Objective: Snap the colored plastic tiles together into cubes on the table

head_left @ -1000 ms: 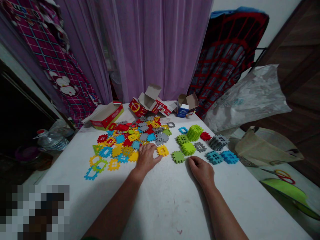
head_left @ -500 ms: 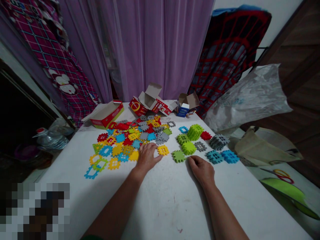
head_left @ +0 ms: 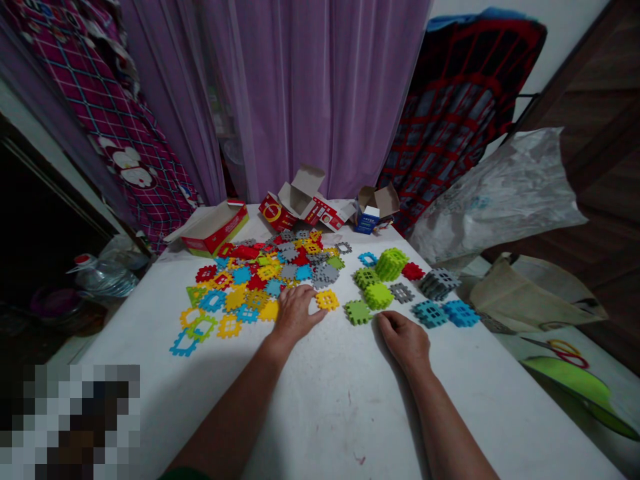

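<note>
My left hand point(head_left: 296, 312) rests over the right edge of a mixed pile of toothed plastic building pieces. Its thumb and forefinger are apart, beside a yellow window-patterned piece point(head_left: 327, 300); whether they touch it I cannot tell. A yellow piece point(head_left: 269, 311) lies partly under that hand. My right hand point(head_left: 406, 341) lies on the table with fingers curled in, and nothing shows in them. Just left of its knuckles is a green square piece point(head_left: 359, 312). Beyond it stand light green stacks point(head_left: 391, 265), a grey stack point(head_left: 439, 284) and blue stacks point(head_left: 461, 313).
Opened cardboard boxes stand along the back: a long red one point(head_left: 220, 230), a red one point(head_left: 320, 210) and a blue one point(head_left: 367, 220). A red piece point(head_left: 413, 271) and a grey frame piece point(head_left: 401, 293) lie among the stacks. Scissors point(head_left: 569, 353) are off the right edge.
Both hands and the pieces stay in place. The whole view shifts very slightly.
</note>
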